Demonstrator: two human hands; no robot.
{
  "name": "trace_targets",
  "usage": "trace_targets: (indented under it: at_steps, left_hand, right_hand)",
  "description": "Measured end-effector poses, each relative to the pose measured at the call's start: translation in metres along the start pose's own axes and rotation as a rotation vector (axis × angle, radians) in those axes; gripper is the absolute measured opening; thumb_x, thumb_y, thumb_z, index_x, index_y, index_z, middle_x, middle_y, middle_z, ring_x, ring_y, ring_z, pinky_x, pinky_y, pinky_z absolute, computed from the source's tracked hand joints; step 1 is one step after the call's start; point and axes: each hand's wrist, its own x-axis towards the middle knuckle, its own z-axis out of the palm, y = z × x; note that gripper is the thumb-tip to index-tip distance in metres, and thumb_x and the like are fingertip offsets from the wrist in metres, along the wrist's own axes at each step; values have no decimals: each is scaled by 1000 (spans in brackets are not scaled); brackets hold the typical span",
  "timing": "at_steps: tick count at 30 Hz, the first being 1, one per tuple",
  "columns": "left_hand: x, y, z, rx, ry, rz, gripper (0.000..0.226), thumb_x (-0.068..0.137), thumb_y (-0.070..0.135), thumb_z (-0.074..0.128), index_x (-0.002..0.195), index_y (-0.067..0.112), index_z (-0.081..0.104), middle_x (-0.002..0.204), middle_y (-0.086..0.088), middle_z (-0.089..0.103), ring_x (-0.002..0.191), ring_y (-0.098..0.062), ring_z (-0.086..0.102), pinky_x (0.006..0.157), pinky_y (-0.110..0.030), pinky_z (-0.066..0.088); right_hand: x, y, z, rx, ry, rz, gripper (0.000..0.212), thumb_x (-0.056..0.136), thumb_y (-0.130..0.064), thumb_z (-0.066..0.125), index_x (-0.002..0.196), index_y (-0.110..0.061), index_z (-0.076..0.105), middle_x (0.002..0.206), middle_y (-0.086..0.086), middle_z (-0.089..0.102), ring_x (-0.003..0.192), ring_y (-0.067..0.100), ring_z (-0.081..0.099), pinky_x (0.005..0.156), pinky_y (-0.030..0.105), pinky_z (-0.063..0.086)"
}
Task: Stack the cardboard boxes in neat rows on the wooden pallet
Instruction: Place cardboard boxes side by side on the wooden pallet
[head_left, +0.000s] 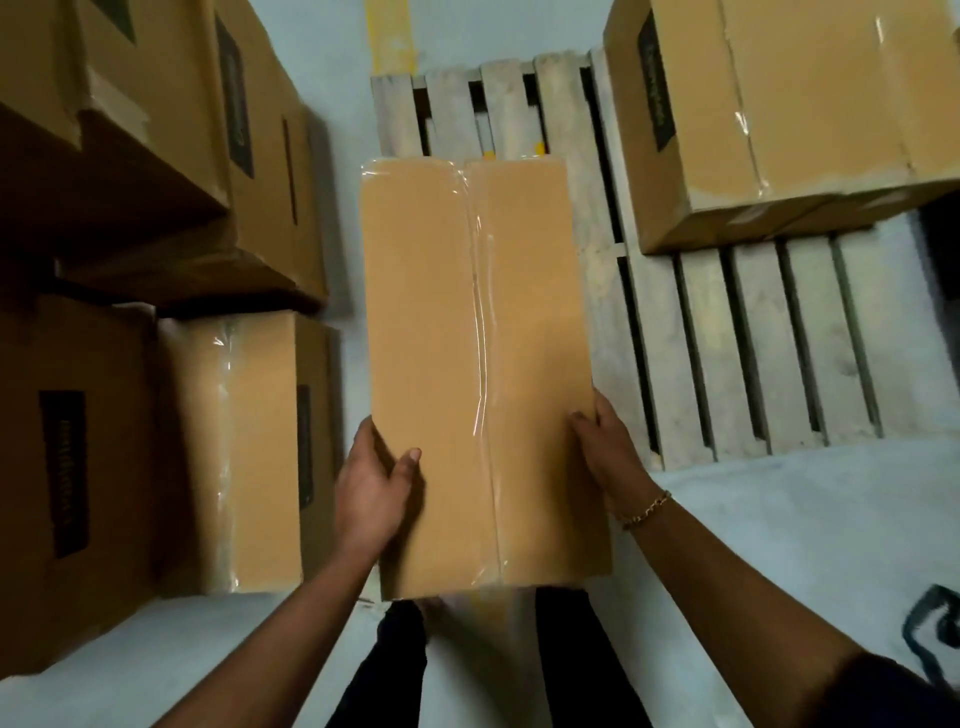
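Early days on this one, I'd say. The floor is pale concrete, and the pallet sits on it ahead and to the right with most of its slats bare. Off to the left, on the floor and not on the pallet, is the pile: several brown cartons stacked a couple high, some with dark labels on their sides. That looks like the supply left to move, so the bulk of the job is ahead.

Only the far box is placed so far, up in the pallet's far right corner. It might be two butted together; the tape lines make it hard to tell.

Then there's the carried box, a long taped carton held lengthwise away from the person. Its far end reaches over the pallet's left side and its near end is above the person's legs. I can't tell whether it touches the slats yet.

The left hand grips its left edge, thumb flat on top. The right hand clamps the right edge the same way, with a gold bracelet on that wrist.

My guess is it goes down along the left side, starting a row.
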Motion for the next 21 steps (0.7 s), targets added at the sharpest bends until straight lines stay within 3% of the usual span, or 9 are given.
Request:
trace_targets:
  at_steps: [4,11,19,21]
  left_hand:
    - [10,52,26,19,23,6,68,98,34,67,156,17,35,148,-12,55,135,-36,52,111,-45,43]
    - [30,124,54,4,62,50,58,97,37,68,147,20,44,139,-7,63,126,-36,58,106,-47,48]
    - [85,181,67,35,50,66,64,98,38,66,153,16,39,147,-11,56,133,-38,53,110,-46,43]
    - [110,193,70,31,36,83,63,98,40,67,151,18,41,146,-8,58,132,-37,54,111,-49,45]
  right_hand:
    - [26,-20,-51,34,17,-17,52,104,-27,54,154,-25,41,145,-1,56,130,20,55,114,43,44]
    - [70,-60,-111,48,-3,-114,55,103,-33,56,155,-23,40,146,-1,55,130,18,55,111,42,46]
    - [126,-103,-133,70,26,-136,52,105,-28,55,154,-23,40,138,-6,57,125,15,57,104,31,47]
    - [148,-112,-133,62,36,-135,52,104,-30,56,154,-24,41,139,-5,58,124,15,58,105,34,48]
